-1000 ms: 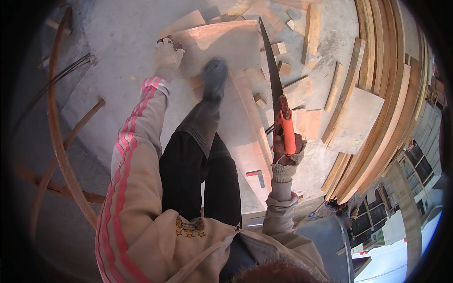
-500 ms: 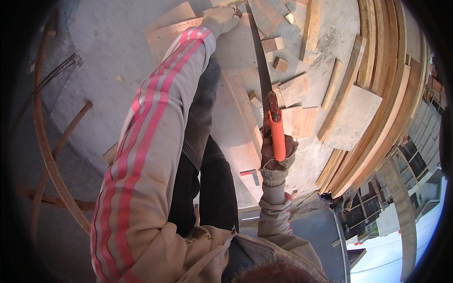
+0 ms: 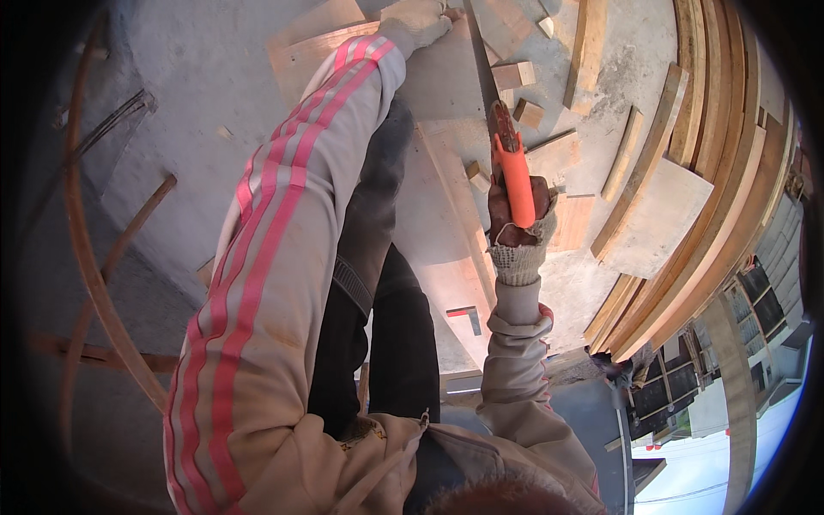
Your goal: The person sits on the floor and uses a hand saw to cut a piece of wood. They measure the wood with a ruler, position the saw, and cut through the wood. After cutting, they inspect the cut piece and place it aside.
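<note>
My left hand (image 3: 418, 17), in a pale work glove, reaches far forward and grips the far edge of a plywood board (image 3: 438, 86) lying on the concrete floor. In its knit glove, my right hand (image 3: 513, 230) is closed around the orange handle of a handsaw (image 3: 515, 176). The saw's dark blade runs forward over the board, toward my left hand. My dark-trousered leg (image 3: 378, 197) stands on the wood between my two arms.
Small wood offcuts (image 3: 515, 75) and a square panel (image 3: 657, 219) lie to the right. Long curved planks (image 3: 717, 163) are stacked along the right edge. A try square (image 3: 468, 316) lies on a long plank (image 3: 459, 206). Bent rods (image 3: 86, 257) stand at the left.
My left arm has stretched further forward along the board. The saw has been drawn back toward me, so the handle sits closer and less blade shows.
</note>
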`<state>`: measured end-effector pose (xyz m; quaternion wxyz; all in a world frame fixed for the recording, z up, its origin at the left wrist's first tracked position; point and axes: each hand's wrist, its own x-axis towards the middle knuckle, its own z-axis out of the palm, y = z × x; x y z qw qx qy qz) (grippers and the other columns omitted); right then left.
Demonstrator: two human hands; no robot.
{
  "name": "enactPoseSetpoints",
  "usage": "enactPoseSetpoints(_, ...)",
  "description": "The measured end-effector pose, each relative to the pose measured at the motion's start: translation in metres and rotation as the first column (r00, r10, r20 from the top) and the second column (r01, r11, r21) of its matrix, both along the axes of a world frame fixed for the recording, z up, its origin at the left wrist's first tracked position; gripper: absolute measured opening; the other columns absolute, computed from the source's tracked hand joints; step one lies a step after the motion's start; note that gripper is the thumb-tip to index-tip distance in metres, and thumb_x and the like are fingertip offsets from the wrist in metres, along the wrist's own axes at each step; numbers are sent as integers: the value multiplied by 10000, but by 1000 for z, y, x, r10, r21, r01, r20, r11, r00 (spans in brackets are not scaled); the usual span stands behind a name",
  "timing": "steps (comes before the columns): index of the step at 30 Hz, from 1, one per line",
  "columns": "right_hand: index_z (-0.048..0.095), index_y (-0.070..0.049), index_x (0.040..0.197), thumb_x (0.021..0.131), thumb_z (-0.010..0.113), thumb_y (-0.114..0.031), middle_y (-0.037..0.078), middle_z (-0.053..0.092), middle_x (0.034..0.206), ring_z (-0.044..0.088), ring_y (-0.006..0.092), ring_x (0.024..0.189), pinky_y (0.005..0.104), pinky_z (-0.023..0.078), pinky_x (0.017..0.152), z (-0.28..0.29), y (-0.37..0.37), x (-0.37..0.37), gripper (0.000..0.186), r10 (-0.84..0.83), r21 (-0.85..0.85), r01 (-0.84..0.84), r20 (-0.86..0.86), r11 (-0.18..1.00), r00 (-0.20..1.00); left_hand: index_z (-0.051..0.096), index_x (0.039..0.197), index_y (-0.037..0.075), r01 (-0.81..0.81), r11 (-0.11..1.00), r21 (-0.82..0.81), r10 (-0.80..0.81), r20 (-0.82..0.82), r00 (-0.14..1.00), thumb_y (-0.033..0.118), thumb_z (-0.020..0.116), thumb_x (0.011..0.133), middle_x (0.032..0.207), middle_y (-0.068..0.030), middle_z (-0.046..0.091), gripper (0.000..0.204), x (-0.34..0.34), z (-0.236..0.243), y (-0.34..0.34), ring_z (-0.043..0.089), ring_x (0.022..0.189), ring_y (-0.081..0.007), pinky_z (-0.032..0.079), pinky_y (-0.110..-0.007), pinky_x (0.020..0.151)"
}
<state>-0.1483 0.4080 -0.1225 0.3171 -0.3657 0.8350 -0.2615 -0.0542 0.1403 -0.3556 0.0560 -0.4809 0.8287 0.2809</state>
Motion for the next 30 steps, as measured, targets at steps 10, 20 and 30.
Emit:
enactPoseSetpoints(10, 607, 10, 929, 824, 658, -108, 74, 626, 804, 620, 162, 715, 322, 445, 580, 36, 59, 7, 166, -97, 166, 77, 113, 983, 989, 710, 1078, 163, -35, 999, 19, 39, -254, 967, 338, 569, 881, 1076, -97, 716, 299, 2, -14, 6, 668, 1010, -289, 510, -392, 887)
enactPoseSetpoints(20, 601, -26, 1007, 822, 596, -60, 151, 540, 722, 546, 292, 623, 414, 437, 594, 2, -2, 2, 188, -50, -113, 52, 27, 992, 998, 626, 1213, 111, 31, 967, 255, -75, 163, 984, 401, 475, 890, 1162, -152, 674, 459, -11, 38, 8, 644, 1071, -320, 497, -443, 912)
enactPoseSetpoints(30, 618, -47, 953, 820, 669, -128, 121, 602, 755, 599, 304, 650, 392, 438, 562, 34, -11, 4, 164, -75, -4, 75, -142, 997, 987, 624, 1193, 81, 82, 987, 139, -88, 34, 996, 376, 505, 903, 1133, -136, 676, 430, 8, -1, -2, 646, 1055, -322, 504, -428, 918)
